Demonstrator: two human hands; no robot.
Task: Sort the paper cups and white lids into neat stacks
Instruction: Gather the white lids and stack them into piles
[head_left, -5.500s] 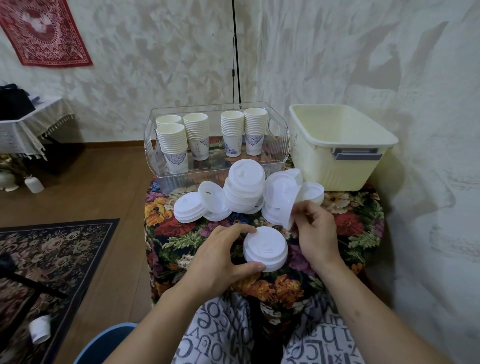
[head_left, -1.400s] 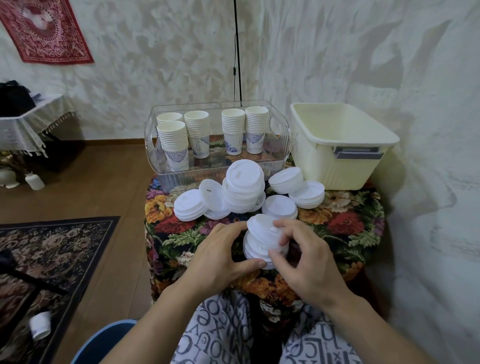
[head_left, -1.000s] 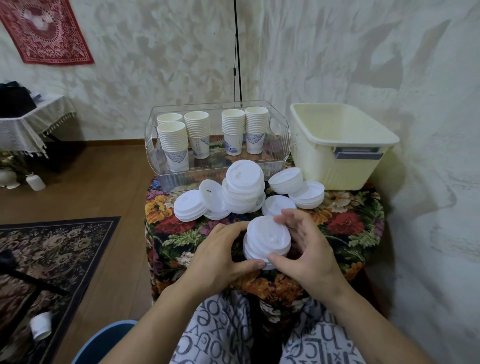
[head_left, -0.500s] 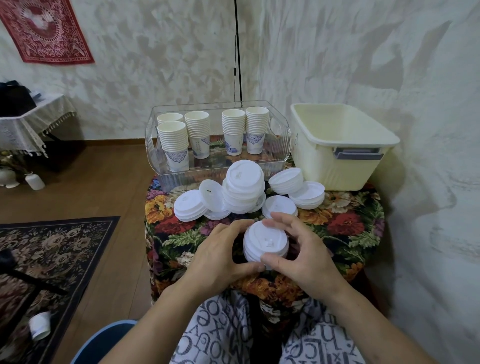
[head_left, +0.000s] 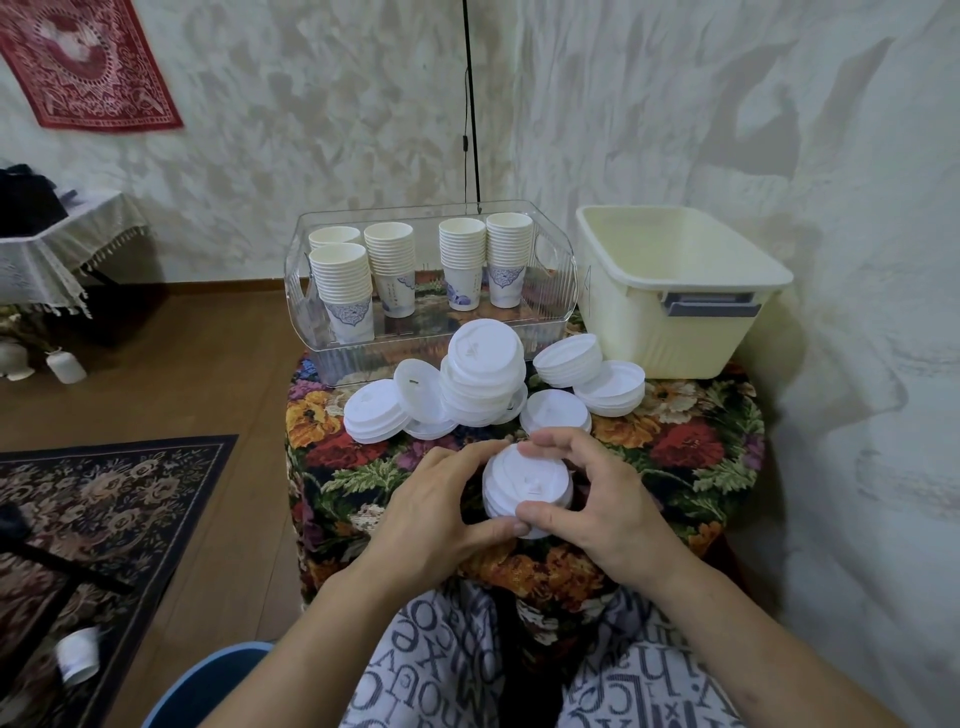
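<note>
At the near edge of the floral-covered table, right in front of the person's lap, sits the short stack of white lids that both hands are working on. The left hand is curled around its left side with the thumb tucked under the front rim, and the right hand cups the right side, fingertips over the back edge and thumb at the front, so both are grasping the same stack. A second or so ago the top lids sat crooked and slid off to one side; now they've settled flush and the pile looks squared up. So this batch is pretty much done and could probably be let go or moved next to the others.

The stack stands roughly upright, axis vertical, flat tops facing up, and what looks like the sip hole is toward the person, though it's small and hard to call for sure.

Still plenty left: the loose lid piles behind it lean and overlap. The paper cups are already nested in columns inside the clear bin, next to the cream tub.
</note>
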